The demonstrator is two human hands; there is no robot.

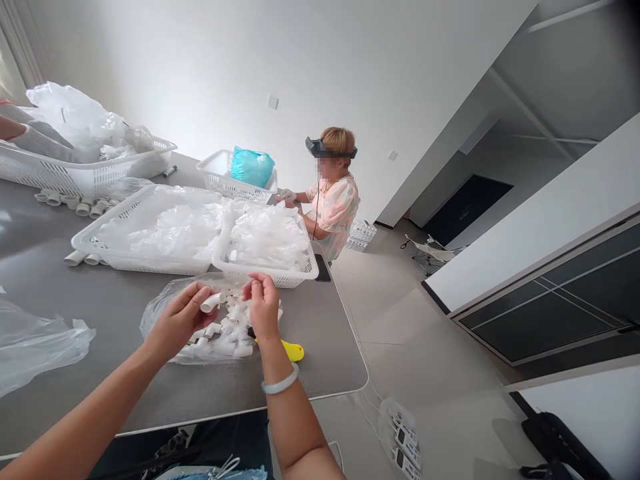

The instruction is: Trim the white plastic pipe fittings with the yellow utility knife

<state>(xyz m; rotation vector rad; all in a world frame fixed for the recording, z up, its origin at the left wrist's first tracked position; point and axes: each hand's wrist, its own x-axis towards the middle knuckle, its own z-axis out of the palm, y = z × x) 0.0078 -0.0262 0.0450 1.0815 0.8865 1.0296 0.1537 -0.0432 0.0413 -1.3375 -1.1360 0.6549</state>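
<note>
My left hand (179,319) grips a short white plastic pipe elbow (211,303) between thumb and fingers. Facing it, my right hand (264,312) has its fingers curled in towards the thumb. Whether anything small is in that pinch cannot be made out. Beneath both hands, many small white fittings (243,319) lie on a clear plastic bag (159,308) spread on the table. A yellow-handled tool (293,351) lies partly hidden behind my right wrist.
Beyond my hands, a wide white basket (145,262) and a smaller basket (295,275) hold clear bags. White pipe pieces (83,205) lie on the grey table (125,303). A co-worker (336,200) works past a basket with a blue bag (253,167); another person's gloved arms (37,139) reach in at left.
</note>
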